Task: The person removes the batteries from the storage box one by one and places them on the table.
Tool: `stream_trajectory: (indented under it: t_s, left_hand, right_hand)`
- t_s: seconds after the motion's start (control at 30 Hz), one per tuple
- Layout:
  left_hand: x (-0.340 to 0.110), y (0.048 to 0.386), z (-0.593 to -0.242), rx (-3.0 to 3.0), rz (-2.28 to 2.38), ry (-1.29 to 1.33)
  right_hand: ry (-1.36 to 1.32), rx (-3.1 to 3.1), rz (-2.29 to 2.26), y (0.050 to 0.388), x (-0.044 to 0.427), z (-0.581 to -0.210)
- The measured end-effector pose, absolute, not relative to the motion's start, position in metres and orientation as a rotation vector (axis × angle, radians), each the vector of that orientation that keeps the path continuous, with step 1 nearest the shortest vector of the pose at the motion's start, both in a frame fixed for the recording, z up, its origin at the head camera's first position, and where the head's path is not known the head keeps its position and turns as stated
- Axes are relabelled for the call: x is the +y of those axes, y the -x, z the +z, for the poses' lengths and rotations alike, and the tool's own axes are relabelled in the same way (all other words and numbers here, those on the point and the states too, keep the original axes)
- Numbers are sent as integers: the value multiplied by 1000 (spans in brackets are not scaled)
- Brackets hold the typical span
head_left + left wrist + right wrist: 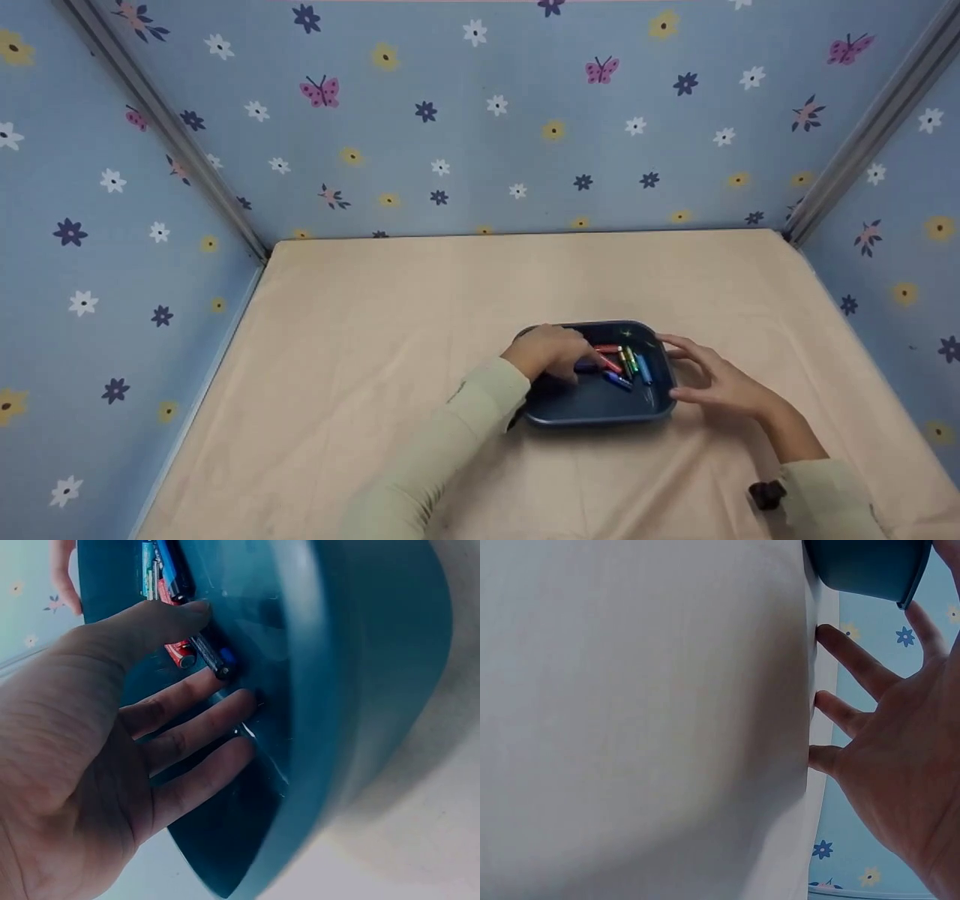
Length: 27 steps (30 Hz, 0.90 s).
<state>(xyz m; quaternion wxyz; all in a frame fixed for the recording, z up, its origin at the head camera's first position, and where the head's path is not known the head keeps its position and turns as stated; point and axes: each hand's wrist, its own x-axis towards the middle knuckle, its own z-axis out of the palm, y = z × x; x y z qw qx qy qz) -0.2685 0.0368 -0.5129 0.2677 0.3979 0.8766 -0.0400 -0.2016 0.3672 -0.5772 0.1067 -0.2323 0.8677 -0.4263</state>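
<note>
A dark blue tray (592, 411) with rounded corners stands on the cloth. Several batteries lie inside: a red battery (608, 349), a green battery (630, 360), a light blue battery (644, 370) and a blue battery (618, 380) among them. My left hand (551, 351) reaches in over the left rim. Its thumb and index finger pinch a dark battery (212, 654); the other fingers (202, 727) are spread apart. At the right side, my right hand (720, 382) touches the tray's rim with fingers spread. The right wrist view shows other fingertips (831, 637) down at the cloth.
A pale cloth (360, 337) with creases covers the table. Flowered blue panels (480, 135) stand behind and on both sides, joined by grey metal posts (870, 127). A small dark object (766, 495) sits by the right sleeve.
</note>
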Motion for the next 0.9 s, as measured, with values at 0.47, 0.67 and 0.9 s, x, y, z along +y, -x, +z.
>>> stream_trajectory:
  t_s: [0.47, 0.67, 0.9]
  left_hand:
    - [30, 271, -520, 2369, -59, -1166]
    - [28, 270, -523, 2386, -17, -1156]
    - [27, 269, -525, 2370, -15, -1140]
  right_hand:
    - [659, 2555, -1244, 201, 368, -577]
    - [652, 2554, -1237, 201, 368, -576]
    - [606, 2580, -1186, 200, 367, -577]
